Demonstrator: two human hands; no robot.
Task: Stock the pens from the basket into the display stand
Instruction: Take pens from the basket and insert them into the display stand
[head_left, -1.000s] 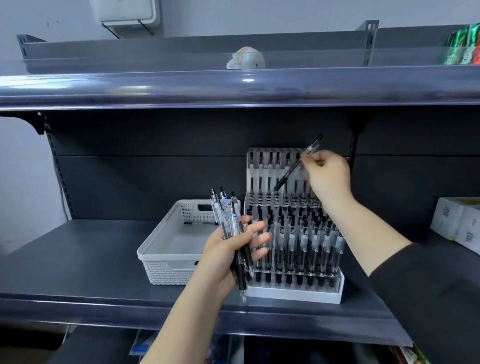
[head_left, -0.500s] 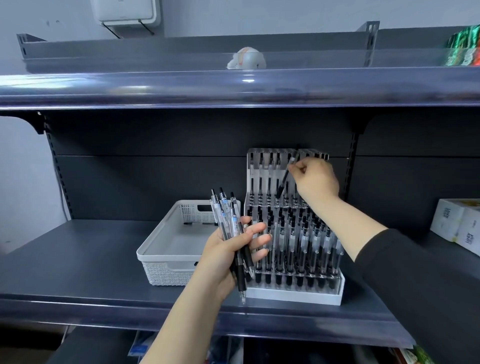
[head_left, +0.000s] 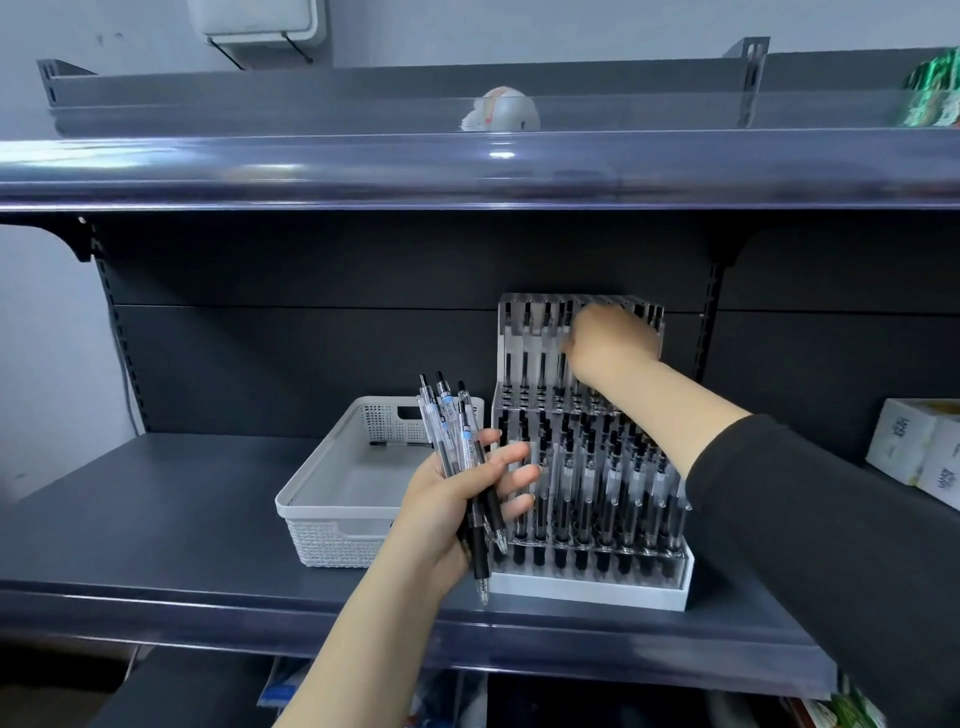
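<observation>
While the left hand (head_left: 457, 512) holds a fanned bundle of pens (head_left: 460, 457) in a closed grip just in front of the display stand (head_left: 587, 467), the right hand (head_left: 610, 345) has dropped from above the stand to the top back tier. A second ago it carried a single pen angled high over that tier; half a second ago the tip was going into a slot; now the hand is low against the slots and motion-blurred. Can't tell if the fingers are pinching that pen or have let go, and the pen itself can't be picked out behind the hand. My read: one insertion is finishing, top row roughly half filled, lower tiers look full. White basket (head_left: 353, 499) sits on the shelf (head_left: 156, 519) just left of the stand, touching or nearly so, with one pen (head_left: 400, 443) visible lying at its back wall. Left to do: the bundle in hand plus that one. Next move is probably the right hand coming back to take another pen from the bundle.
</observation>
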